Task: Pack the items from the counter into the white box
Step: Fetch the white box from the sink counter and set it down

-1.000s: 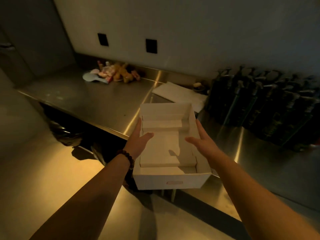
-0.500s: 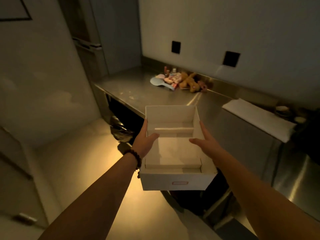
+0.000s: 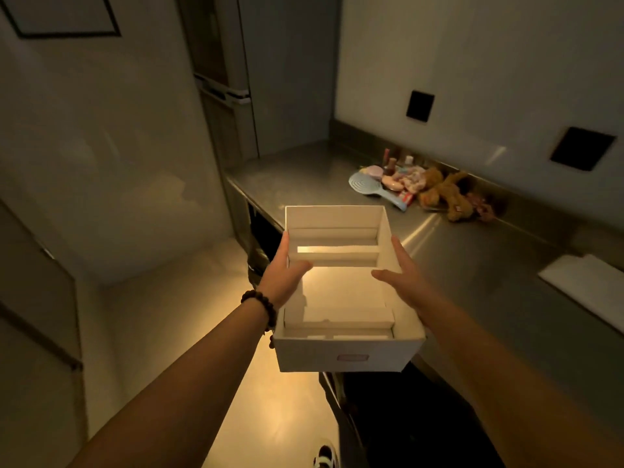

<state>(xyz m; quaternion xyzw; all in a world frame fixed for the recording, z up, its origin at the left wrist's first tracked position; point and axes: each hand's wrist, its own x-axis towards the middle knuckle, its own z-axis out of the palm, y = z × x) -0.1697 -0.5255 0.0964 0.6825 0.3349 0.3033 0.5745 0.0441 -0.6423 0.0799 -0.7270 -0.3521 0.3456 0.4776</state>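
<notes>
I hold the open white box (image 3: pixel 344 358) in the air in front of me, off the steel counter (image 3: pixel 472 261). My left hand (image 3: pixel 285 278) grips its left wall, thumb inside. On the right wall sits my right hand (image 3: pixel 403 282), thumb inside too. The box holds only white cardboard inserts. The items lie in a pile at the back of the counter: a light blue hairbrush (image 3: pixel 368 187), a brown plush toy (image 3: pixel 445 194), small bottles (image 3: pixel 391 162) and pink packets (image 3: pixel 408 179).
A white flat sheet (image 3: pixel 587 288) lies on the counter at right. Two dark wall sockets (image 3: pixel 419 105) sit above the counter. A tall cabinet (image 3: pixel 223 79) stands beyond the counter's left end. Floor (image 3: pixel 162 315) lies to my left; my shoe (image 3: pixel 324 457) shows below.
The box has left the counter and travelled left with both hands. My view has swung left, so the dark pump bottles are out of sight and the item pile is nearer.
</notes>
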